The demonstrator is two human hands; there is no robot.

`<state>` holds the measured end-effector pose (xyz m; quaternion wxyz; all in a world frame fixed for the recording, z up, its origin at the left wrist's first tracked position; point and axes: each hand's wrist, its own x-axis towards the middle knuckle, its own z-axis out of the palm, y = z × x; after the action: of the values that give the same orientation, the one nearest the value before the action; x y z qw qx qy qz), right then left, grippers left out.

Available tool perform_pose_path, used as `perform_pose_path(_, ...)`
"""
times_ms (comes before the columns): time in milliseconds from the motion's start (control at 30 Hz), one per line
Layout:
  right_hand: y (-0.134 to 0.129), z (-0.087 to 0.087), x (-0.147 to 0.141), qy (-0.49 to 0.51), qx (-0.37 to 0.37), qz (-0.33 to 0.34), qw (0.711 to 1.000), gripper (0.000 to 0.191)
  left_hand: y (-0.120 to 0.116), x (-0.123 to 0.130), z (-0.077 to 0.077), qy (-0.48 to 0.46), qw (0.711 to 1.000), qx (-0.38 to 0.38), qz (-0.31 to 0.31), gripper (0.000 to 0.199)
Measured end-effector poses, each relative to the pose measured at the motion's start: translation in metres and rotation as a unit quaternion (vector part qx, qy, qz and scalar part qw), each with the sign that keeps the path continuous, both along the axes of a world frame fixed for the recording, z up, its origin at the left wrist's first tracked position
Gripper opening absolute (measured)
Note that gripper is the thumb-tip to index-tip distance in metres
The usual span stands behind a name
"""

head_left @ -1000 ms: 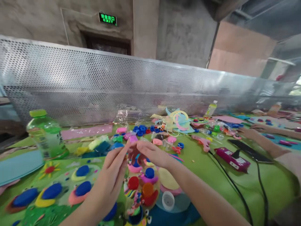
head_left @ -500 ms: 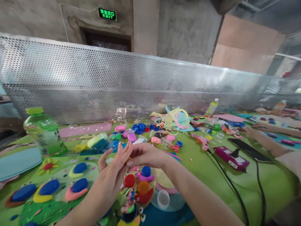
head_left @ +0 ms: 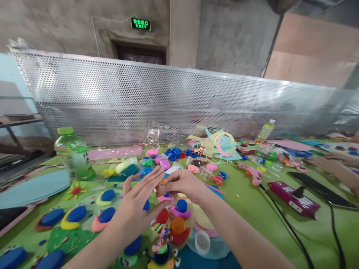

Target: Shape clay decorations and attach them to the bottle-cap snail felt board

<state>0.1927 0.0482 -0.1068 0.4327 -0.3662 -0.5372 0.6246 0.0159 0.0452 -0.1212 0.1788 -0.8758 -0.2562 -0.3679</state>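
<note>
My right hand (head_left: 182, 184) pinches a small orange-brown piece (head_left: 162, 186) between thumb and fingers. My left hand (head_left: 140, 196) is beside it, palm toward the piece, its fingers stretched out and thumb apart. Below both hands lies a craft piece with a red cap (head_left: 162, 216), an orange cap (head_left: 178, 225) and a blue cap (head_left: 181, 205) set among coloured clay. To the left, blue caps with clay crescents (head_left: 76, 214) and a yellow clay sun with a red centre (head_left: 76, 191) sit on a green board.
A green bottle (head_left: 73, 155) stands at the left. Clay lumps, loose caps (head_left: 174, 153) and paper scraps (head_left: 221, 144) lie along the back. On the right are a pink glue gun (head_left: 254, 175), a purple power strip (head_left: 294, 198), a black tablet (head_left: 319, 189) and another person's hands (head_left: 331, 164).
The view has turned slightly left. My hands have come apart a little, and the orange-brown piece now shows in my right fingers.
</note>
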Motion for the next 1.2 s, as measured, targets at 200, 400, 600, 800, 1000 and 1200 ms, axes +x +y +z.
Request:
perform_pose_path(200, -0.002, 0.004, 0.008, -0.036, 0.022, 0.059, 0.997, 0.043, 0.003, -0.005, 0.007, -0.002, 0.999, 0.045, 0.007, 0.027)
perform_pose_path(400, -0.004, 0.006, 0.003, -0.078, 0.095, 0.000, 0.992, 0.038, 0.002, -0.005, 0.005, -0.037, 0.999, 0.031, -0.007, 0.025)
perform_pose_path(600, 0.002, 0.009, 0.019, -0.118, 0.168, -0.070, 0.976, 0.021, 0.001, -0.009, 0.008, -0.095, 0.993, -0.068, 0.011, 0.020)
perform_pose_path(800, 0.008, 0.010, 0.032, -0.129, 0.256, -0.274, 0.918, 0.035, 0.004, -0.001, 0.014, -0.256, 0.851, -0.458, -0.008, 0.040)
perform_pose_path(1000, -0.005, 0.001, 0.003, -0.203, 0.308, -0.137, 0.920, 0.042, -0.004, 0.007, 0.013, -0.261, 0.775, -0.560, -0.134, 0.037)
perform_pose_path(1200, -0.011, -0.004, -0.012, -0.091, 0.267, -0.062, 0.957, 0.017, -0.004, 0.002, 0.023, -0.192, 0.811, -0.537, -0.131, 0.020)
